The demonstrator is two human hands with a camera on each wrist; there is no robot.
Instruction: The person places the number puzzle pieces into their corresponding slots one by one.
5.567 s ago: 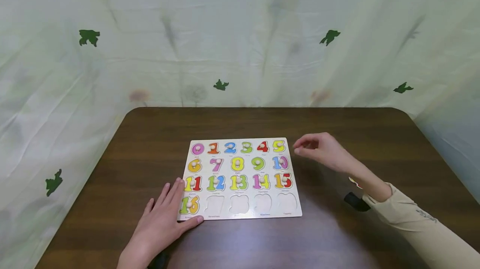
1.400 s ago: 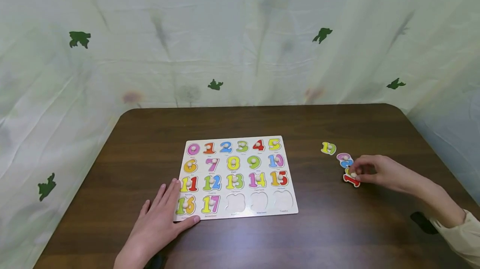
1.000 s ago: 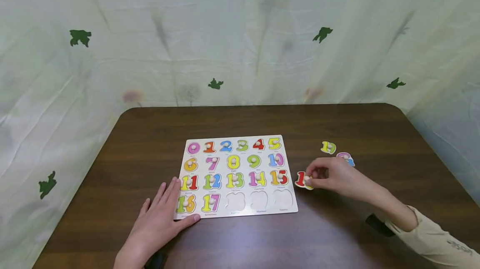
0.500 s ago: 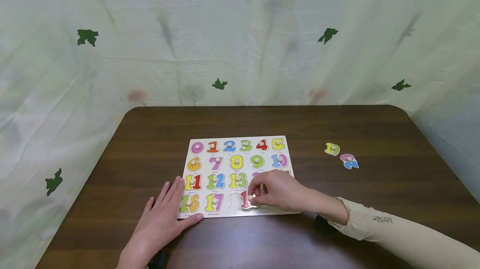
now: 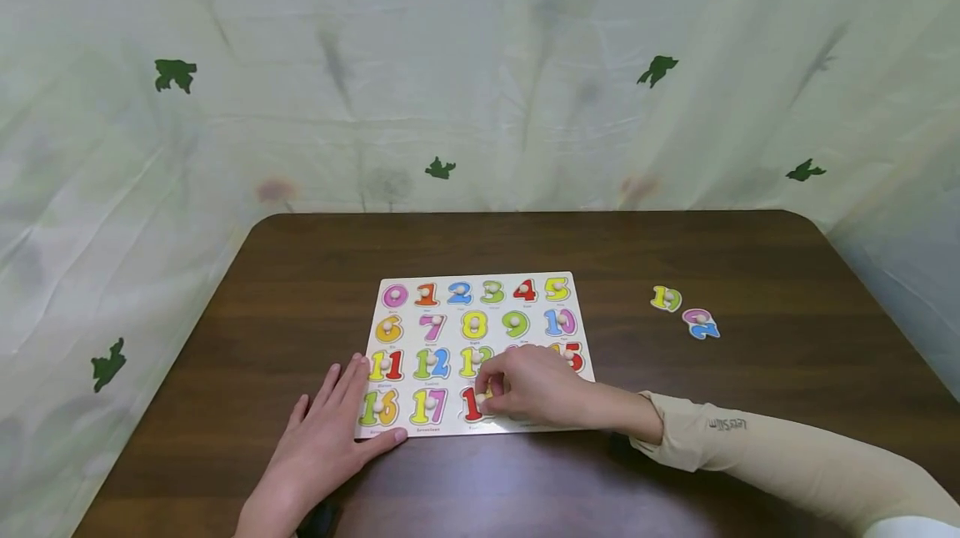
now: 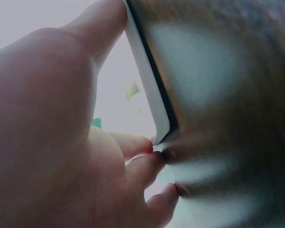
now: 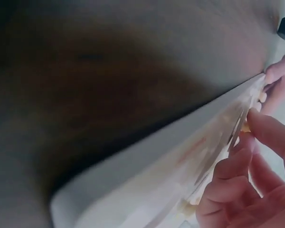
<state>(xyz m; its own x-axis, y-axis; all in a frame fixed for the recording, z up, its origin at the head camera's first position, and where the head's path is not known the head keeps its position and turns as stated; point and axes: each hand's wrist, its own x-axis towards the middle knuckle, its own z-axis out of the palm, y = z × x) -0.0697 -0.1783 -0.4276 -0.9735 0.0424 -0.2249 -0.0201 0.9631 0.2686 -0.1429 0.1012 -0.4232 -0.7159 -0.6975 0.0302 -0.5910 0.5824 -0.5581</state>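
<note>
A white number puzzle board (image 5: 480,278) lies on the dark wooden table (image 5: 480,246), most of its slots filled with coloured numbers. My right hand (image 5: 525,388) pinches the peg of a red and yellow number piece (image 5: 471,404) over the bottom row, just right of the 17 (image 5: 427,405). My left hand (image 5: 330,429) rests flat on the table, fingers straight, thumb against the board's front left corner (image 6: 161,135). In the right wrist view my fingers (image 7: 237,166) curl over the board's edge (image 7: 147,161). The slots under my right hand are hidden.
Two loose number pieces lie on the table to the right: a yellow-green one (image 5: 665,299) and a pink and blue one (image 5: 700,323). A pale patterned sheet (image 5: 480,79) hangs behind and beside the table. A small dark object (image 5: 318,519) sits under my left wrist.
The 17 went into its slot. My right hand took a red and yellow piece from the right side and carried it left onto the board's bottom row. The left hand stayed put.
</note>
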